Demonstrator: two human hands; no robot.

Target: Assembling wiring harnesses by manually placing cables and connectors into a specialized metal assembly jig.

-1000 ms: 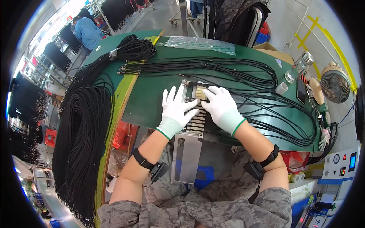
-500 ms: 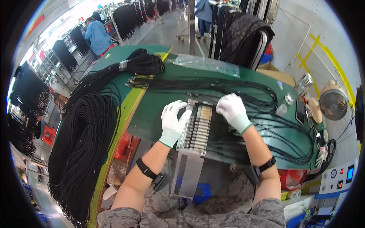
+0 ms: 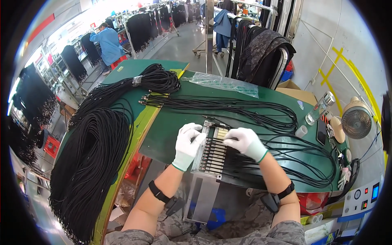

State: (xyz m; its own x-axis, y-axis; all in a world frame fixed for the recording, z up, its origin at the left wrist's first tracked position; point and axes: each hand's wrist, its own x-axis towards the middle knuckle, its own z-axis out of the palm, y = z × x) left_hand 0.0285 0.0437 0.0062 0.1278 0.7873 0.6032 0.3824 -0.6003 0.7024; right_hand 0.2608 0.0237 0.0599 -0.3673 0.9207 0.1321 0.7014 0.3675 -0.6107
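Observation:
A metal fixture [image 3: 209, 157] with a row of slots lies at the near edge of the green table [image 3: 171, 126]. Black cable ends sit side by side in its slots. My left hand [image 3: 188, 143], in a white glove, rests flat against the fixture's left side. My right hand [image 3: 244, 141], also gloved, presses its fingers on the cable ends at the fixture's upper right. Black cables [image 3: 286, 159] run from the fixture to the right in long loops.
A thick heap of black cables [image 3: 92, 163] hangs over the table's left edge, a tied bundle [image 3: 157, 81] behind it. A clear plastic bag [image 3: 224, 83], bottle [image 3: 320, 107], phone [image 3: 321, 131] and small fan [image 3: 356, 119] lie farther back and right. A person in blue [image 3: 108, 43] works far left.
The view has tilted up and the fixture now sits lower in it. My right hand has slid from the fixture's far corner down onto the cable ends; my left stays at the left side.

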